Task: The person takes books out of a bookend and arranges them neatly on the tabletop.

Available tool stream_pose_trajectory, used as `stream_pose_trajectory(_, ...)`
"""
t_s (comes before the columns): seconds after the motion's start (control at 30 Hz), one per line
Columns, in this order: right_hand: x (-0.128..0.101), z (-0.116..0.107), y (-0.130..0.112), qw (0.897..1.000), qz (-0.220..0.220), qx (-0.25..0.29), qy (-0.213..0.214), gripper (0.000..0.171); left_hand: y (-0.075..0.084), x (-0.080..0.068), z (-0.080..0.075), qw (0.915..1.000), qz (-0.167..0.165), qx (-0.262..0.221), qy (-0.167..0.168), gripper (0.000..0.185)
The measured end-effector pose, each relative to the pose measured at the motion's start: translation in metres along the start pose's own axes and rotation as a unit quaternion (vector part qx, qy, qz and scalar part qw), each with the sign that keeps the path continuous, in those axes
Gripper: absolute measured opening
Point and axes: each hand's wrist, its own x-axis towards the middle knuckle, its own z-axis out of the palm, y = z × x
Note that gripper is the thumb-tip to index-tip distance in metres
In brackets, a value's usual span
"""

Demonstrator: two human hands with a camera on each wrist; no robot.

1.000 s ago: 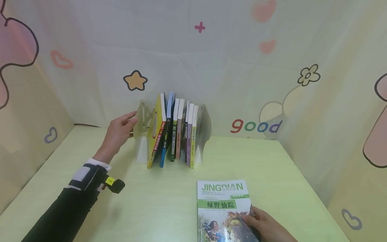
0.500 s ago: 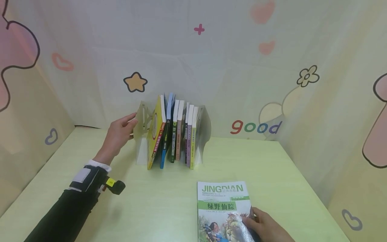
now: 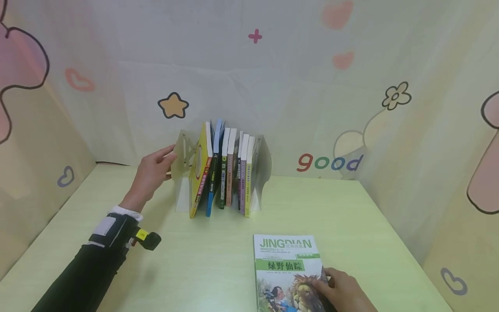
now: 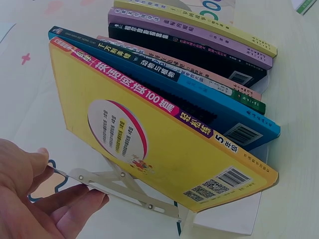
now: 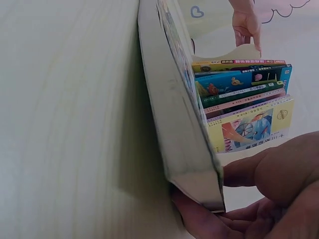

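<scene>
At the table's back stands an expandable metal bookend [image 3: 182, 158] with several upright books [image 3: 230, 173] in it; the yellow book [image 4: 134, 124] at its left end leans. My left hand [image 3: 152, 171] holds the bookend's left plate by its edge, thumb on one side and fingers on the other in the left wrist view. Near the front, my right hand [image 3: 345, 288] grips a paperback book [image 3: 280, 265] by its right edge, thumb on the cover and fingers underneath. Its cover faces up, with green lettering and a lion. In the right wrist view, the paperback's page edges [image 5: 174, 109] show close over the table.
The pale table [image 3: 331, 212] stretches out around the bookend and to the right. Behind it hangs a printed cloth backdrop [image 3: 288, 86], with cloth at both sides too. A dark line [image 3: 112, 163] runs along the table's back left edge.
Both hands keep their holds and hardly move. A bright glare on the paperback's cover, seen half a second ago, is gone now.
</scene>
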Motion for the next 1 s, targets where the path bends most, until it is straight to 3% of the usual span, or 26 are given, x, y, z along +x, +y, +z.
stream_pose_trajectory(0.2, -0.0014, 0.0007, -0.0023, 1.0, 0.002, -0.013, 0.005, 0.026, -0.0005, -0.0001, 0.0003, 1.0, 0.005, -0.006, 0.002, 0.053)
stream_pose_trajectory(0.67, -0.0015, -0.0003, -0.005, 0.999, 0.026, -0.044, -0.016, 0.041, 0.0015, 0.0013, -0.0015, 1.0, -0.002, -0.001, 0.0, 0.054)
stream_pose_trajectory(1.0, -0.0041, -0.002, -0.005, 0.997, 0.022, -0.067, -0.006, 0.039, -0.0013, 0.001, -0.0015, 1.0, 0.0, -0.005, -0.006, 0.053)
